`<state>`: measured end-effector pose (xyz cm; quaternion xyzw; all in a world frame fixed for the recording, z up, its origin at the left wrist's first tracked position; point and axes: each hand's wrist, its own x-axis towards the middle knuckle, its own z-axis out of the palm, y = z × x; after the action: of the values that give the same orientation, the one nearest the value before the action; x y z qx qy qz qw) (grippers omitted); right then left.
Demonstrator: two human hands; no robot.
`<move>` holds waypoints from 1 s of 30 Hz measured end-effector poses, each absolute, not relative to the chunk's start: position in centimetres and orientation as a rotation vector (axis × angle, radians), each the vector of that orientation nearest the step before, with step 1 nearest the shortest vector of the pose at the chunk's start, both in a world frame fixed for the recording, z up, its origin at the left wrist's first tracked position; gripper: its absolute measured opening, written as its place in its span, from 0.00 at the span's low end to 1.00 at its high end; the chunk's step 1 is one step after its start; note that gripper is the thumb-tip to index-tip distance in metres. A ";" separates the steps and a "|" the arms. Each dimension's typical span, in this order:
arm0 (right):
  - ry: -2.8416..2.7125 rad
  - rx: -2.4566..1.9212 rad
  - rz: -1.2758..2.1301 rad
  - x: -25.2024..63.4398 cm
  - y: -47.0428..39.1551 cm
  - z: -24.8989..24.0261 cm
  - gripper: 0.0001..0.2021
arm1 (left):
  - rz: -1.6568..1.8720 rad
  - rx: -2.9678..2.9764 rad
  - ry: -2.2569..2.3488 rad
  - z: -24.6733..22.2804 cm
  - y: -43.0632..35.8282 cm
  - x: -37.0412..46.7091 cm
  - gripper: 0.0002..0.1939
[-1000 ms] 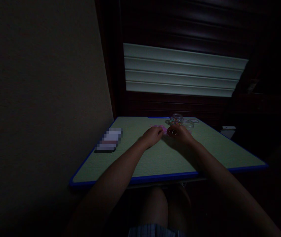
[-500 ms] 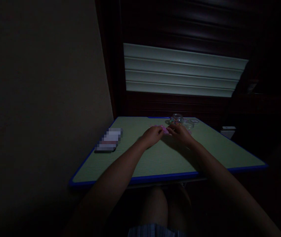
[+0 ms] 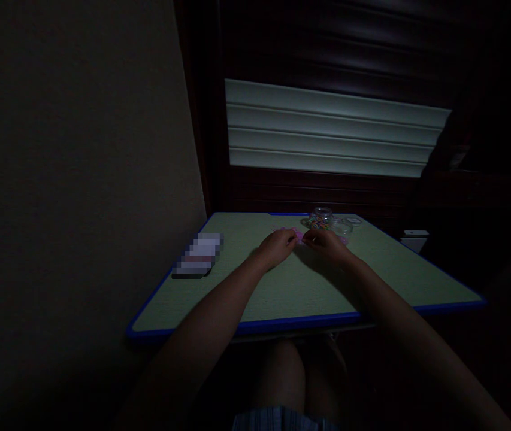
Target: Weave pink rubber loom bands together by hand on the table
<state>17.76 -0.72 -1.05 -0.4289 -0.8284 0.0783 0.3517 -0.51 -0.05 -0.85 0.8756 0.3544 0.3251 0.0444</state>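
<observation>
A small pink item [image 3: 299, 236], too dim to name, lies between my two hands over the far half of the table. My left hand [image 3: 277, 246] is closed, its thumb and fingers pinched at the left end of this item. From the other side my right hand [image 3: 326, 243] pinches with bent fingers close to its right end; any piece in the fingertips is too small to make out. Just behind my right hand stands a clear jar [image 3: 321, 218] with small multicoloured pieces inside. A second clear container [image 3: 342, 227] with something pink in it is partly hidden by that hand.
The pale green table [image 3: 291, 293] has a blue edge. A blurred-out flat object [image 3: 197, 256] lies at its left side. A clear round lid [image 3: 354, 221] is at the back right. A wall [image 3: 102, 149] rises on the left, and a white-slatted panel [image 3: 327, 129] stands behind.
My right hand has lowered slightly and its fingers have drawn closer together by the pink item, uncovering more of the jar. My left hand stays in place.
</observation>
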 end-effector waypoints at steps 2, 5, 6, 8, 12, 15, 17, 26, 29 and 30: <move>-2.126 -1.101 0.209 17.7 -0.8 -1.0 0.10 | 0.997 2.672 1.085 -0.8 -0.1 -0.5 0.10; -2.112 -1.096 0.198 17.7 -0.8 -0.9 0.10 | 0.986 2.665 1.102 -0.9 -0.1 -0.5 0.10; -2.113 -1.093 0.197 17.7 -0.7 -0.9 0.10 | 0.983 2.669 1.104 -0.9 -0.1 -0.5 0.10; -2.115 -1.099 0.200 17.7 -0.7 -0.9 0.10 | 0.980 2.690 1.106 -0.9 -0.1 -0.5 0.10; -2.104 -1.120 0.188 17.6 -0.7 -0.9 0.10 | 0.917 2.776 1.209 -0.7 -0.4 -0.6 0.11; -2.107 -1.113 0.181 17.6 -0.6 -0.9 0.10 | 0.844 2.900 1.299 -0.4 -1.0 -0.6 0.12; -2.115 -1.119 0.173 17.6 -0.7 -0.8 0.09 | 0.803 2.996 1.333 -0.2 -1.4 -0.6 0.12; -2.186 -1.222 0.102 17.8 -0.5 -0.8 0.10 | 0.646 3.182 1.319 0.2 -1.9 -0.7 0.12; -2.205 -1.234 0.085 17.9 -0.4 -0.9 0.10 | 0.582 3.192 1.334 0.2 -1.9 -0.7 0.13; -2.210 -1.239 0.079 17.9 -0.4 -0.9 0.10 | 0.569 3.199 1.336 0.2 -1.9 -0.7 0.13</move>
<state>17.93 -0.42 -0.90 -0.4665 -0.8319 0.0298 0.2989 -0.75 -1.89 0.25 0.8949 0.3739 0.1592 -0.1846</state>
